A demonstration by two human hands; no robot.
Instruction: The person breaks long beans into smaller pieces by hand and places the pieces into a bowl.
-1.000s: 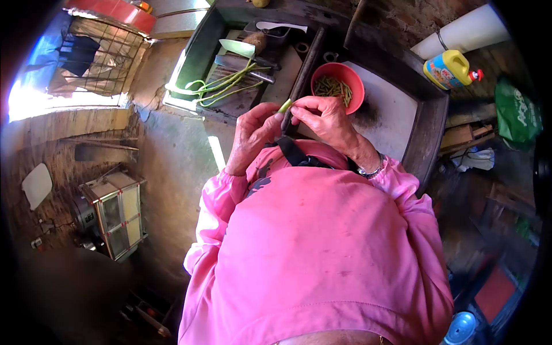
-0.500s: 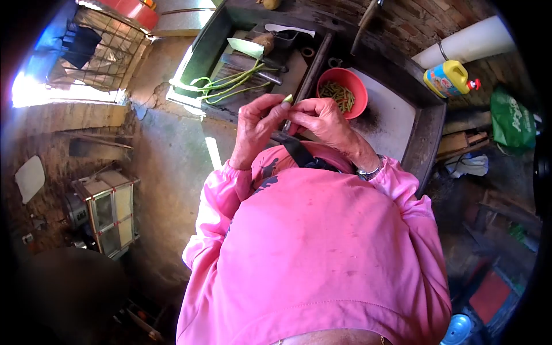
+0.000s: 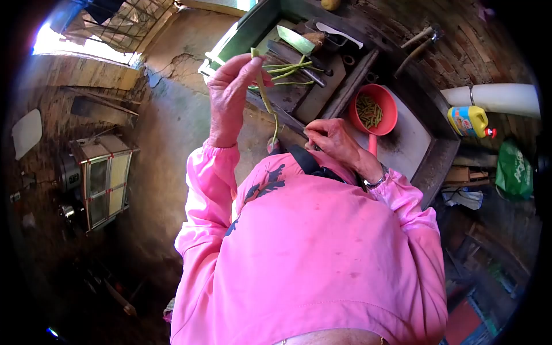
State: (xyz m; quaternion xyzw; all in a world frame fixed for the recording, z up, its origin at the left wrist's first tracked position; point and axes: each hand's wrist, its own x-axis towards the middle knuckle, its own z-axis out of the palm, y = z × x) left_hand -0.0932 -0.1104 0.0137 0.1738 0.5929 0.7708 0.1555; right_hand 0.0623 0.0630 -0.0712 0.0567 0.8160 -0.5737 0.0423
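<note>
My left hand [image 3: 230, 100] is raised, with thumb and fingers pinched on a long green bean [image 3: 267, 103]. The bean dangles below the fingertips, its thin end curving over the floor. My right hand [image 3: 339, 142] is lower, in front of my chest, fingers curled and pressed together; whether a bit of bean is in them is hidden. Just beyond it is a red plastic scoop [image 3: 390, 115] with a handle, holding short cut bean pieces [image 3: 368, 110]. More long beans [image 3: 290, 69] lie on the left of the worktop, behind my left hand.
A cleaver [image 3: 296, 40] and a white-handled utensil [image 3: 340, 34] lie in the dark sink-like counter [image 3: 368, 63]. At right are a yellow bottle [image 3: 468, 121], a white pipe [image 3: 494, 98] and a green bag [image 3: 513, 171]. A small glazed cabinet [image 3: 106, 178] stands at left.
My hands have moved apart. The left rose up and leftward with the bean hanging from it; the right dropped slightly. The camera view has shifted, so the counter appears further right.
</note>
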